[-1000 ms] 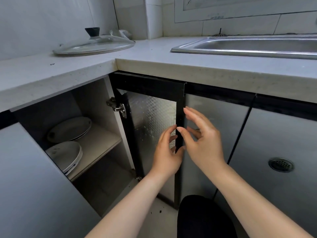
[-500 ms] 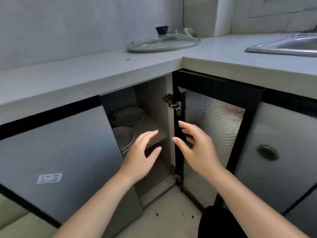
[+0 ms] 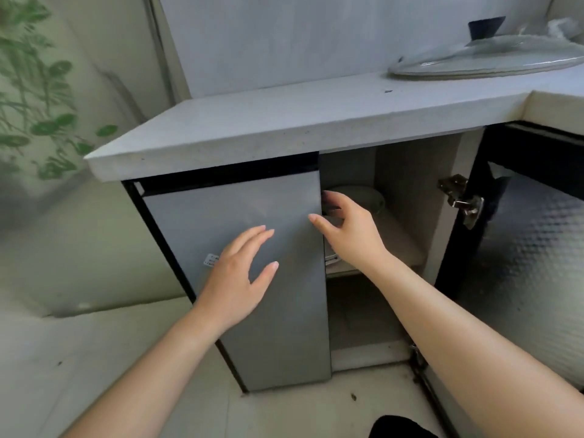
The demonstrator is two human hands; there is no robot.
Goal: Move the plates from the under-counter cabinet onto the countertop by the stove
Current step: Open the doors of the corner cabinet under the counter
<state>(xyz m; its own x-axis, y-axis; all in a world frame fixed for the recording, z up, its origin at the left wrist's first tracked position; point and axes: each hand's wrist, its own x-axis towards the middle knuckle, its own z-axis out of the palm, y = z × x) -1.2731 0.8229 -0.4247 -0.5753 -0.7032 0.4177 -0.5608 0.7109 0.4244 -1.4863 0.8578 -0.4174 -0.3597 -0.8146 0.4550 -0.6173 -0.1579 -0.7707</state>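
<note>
A white plate [image 3: 369, 197] lies on the shelf inside the under-counter cabinet, half hidden behind my right hand. The rim of a second plate [image 3: 331, 259] shows lower on the same shelf, under my wrist. My right hand [image 3: 347, 229] is at the free edge of the grey left cabinet door [image 3: 252, 200], fingers curled behind the edge and thumb on its front. My left hand [image 3: 240, 273] hovers flat in front of that door with straight, spread fingers, holding nothing. The pale countertop [image 3: 284, 121] runs above the cabinet.
A glass pot lid [image 3: 489, 58] with a black knob lies on the countertop at the back right. The right cabinet door [image 3: 537, 248], lined with embossed foil, stands swung open on its metal hinge [image 3: 461, 197]. A wall with green leaf print stands at the left.
The view has swung left. Both hands moved from the open right door to the left door; my right hand has taken hold of its edge and my left hand is now in front of it.
</note>
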